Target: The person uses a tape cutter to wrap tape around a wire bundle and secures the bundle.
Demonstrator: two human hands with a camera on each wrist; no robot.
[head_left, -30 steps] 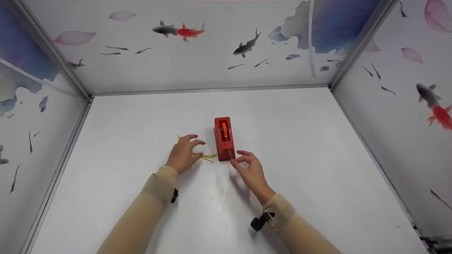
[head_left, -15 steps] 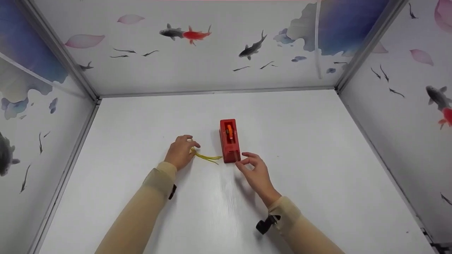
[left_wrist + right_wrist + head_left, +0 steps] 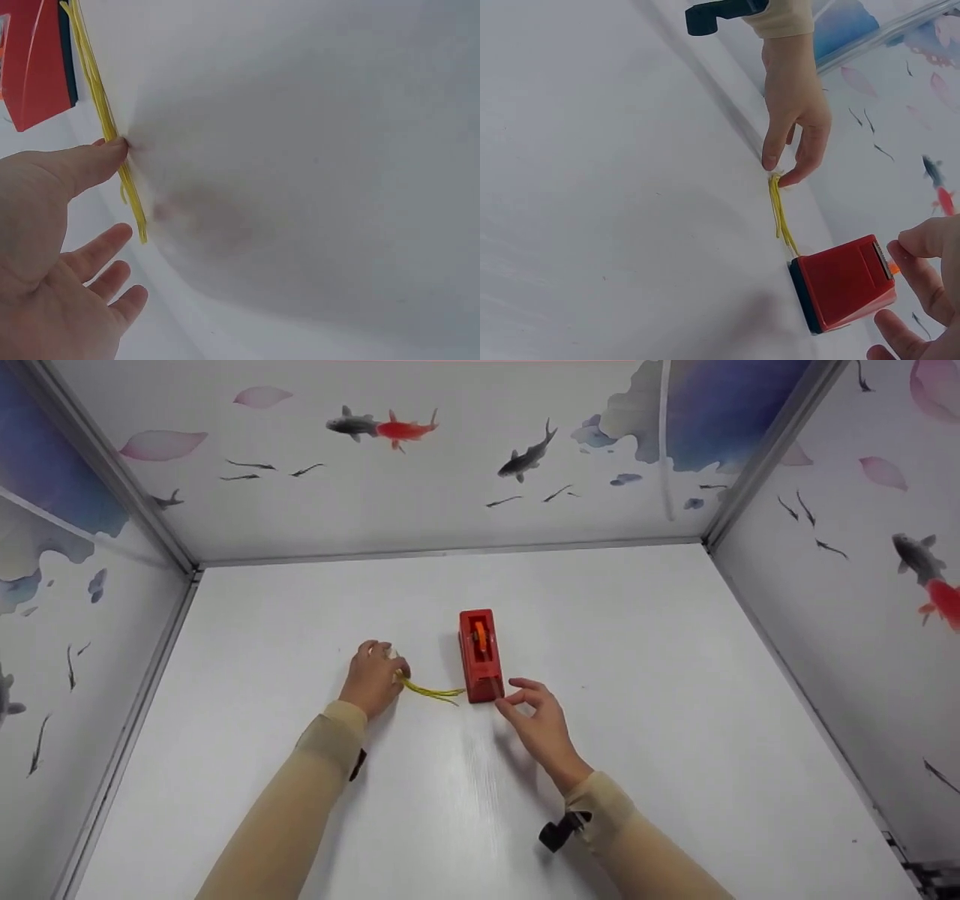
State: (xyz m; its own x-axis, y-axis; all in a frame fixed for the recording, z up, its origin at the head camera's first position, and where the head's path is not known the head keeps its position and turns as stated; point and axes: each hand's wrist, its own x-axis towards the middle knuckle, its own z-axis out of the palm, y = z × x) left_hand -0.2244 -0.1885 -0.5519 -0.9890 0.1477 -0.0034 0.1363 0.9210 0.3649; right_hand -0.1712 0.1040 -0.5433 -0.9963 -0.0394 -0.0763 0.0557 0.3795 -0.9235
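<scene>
A red tape dispenser (image 3: pixel 481 671) with an orange reel core (image 3: pixel 480 637) stands on the white table. Beside its near left corner lies a bundle of thin yellow strands (image 3: pixel 431 691), looking like twist ties or cord. My left hand (image 3: pixel 369 675) pinches the bundle's left end between thumb and index finger, the other fingers spread apart in the left wrist view. At the dispenser's front edge, my right hand (image 3: pixel 538 725) has thumb and index finger together, pinching what looks like the end of clear tape; the tape is faint.
White panels painted with fish and petals (image 3: pixel 401 430) enclose the table (image 3: pixel 675 697) at the back and sides. Metal rails (image 3: pixel 442 555) run along its edges. A black wrist camera (image 3: pixel 559 832) sits on the right sleeve.
My left hand has moved left along the yellow strands, its fingers closing on their left end and more of the bundle now showing. My right hand stays at the dispenser's front edge.
</scene>
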